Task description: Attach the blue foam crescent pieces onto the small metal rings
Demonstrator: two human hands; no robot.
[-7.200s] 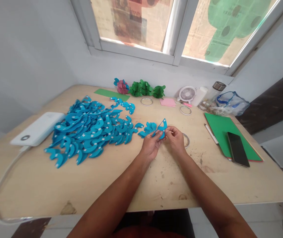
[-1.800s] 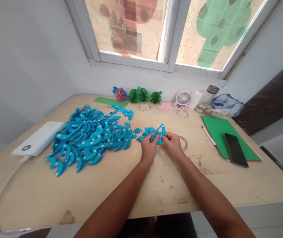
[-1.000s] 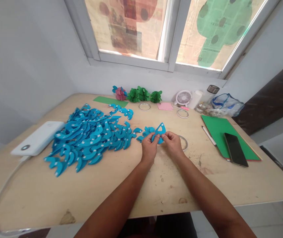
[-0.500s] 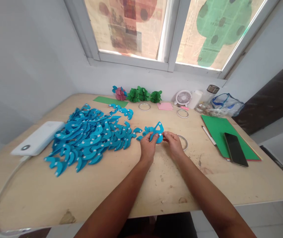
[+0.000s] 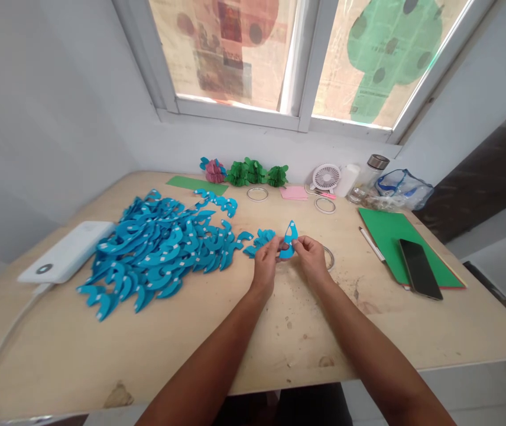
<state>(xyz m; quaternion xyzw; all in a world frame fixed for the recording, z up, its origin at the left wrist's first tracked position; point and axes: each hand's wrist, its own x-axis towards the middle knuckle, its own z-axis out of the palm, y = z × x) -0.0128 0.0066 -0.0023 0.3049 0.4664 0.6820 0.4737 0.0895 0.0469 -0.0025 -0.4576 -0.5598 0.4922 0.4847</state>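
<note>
Between my hands, near the middle of the table, is a curved blue paper piece with small white squares on it. My left hand pinches its left side. The fingers of my right hand are closed on its right edge. Just beyond my left hand lies a small blue cluster. A large heap of similar blue pieces covers the left part of the table. A metal ring lies partly hidden behind my right hand.
A white power bank with a cable sits at the left. Green paper, a phone and a pen are at the right. Along the back stand green paper figures, a small fan and a bottle.
The blue piece has turned and now looks narrower and more upright. My right hand's fingers have moved onto its edge, and the view has shifted slightly.
</note>
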